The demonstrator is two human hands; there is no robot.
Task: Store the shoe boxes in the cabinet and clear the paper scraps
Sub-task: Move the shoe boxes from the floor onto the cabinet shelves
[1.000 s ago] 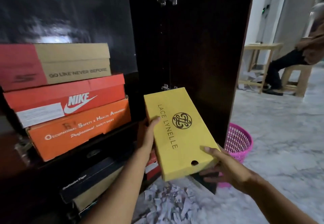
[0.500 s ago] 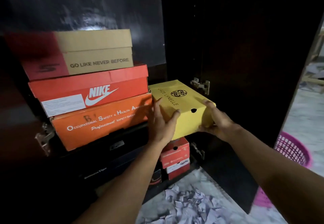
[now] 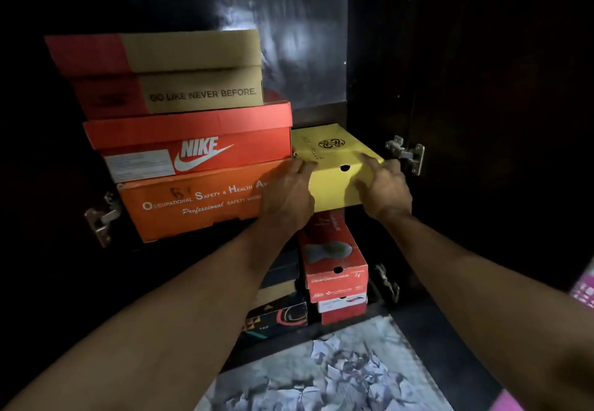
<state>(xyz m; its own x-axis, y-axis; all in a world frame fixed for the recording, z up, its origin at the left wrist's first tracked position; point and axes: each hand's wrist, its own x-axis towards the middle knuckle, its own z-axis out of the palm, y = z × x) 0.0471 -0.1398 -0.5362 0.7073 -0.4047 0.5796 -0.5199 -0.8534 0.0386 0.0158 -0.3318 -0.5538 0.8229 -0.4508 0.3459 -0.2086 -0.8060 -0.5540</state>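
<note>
Yellow shoe box (image 3: 334, 166) straight ahead, partly on the upper cabinet shelf beside the orange box (image 3: 193, 208), long axis running inward. Left hand (image 3: 289, 192) and right hand (image 3: 384, 188) grasping its near corners, equally close.

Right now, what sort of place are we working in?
Probably a home storage spot: a dark wooden cabinet stacked with shoe boxes such as the Nike box, both hands sliding a yellow box onto its shelf, paper scraps on the marble-look floor.
</note>
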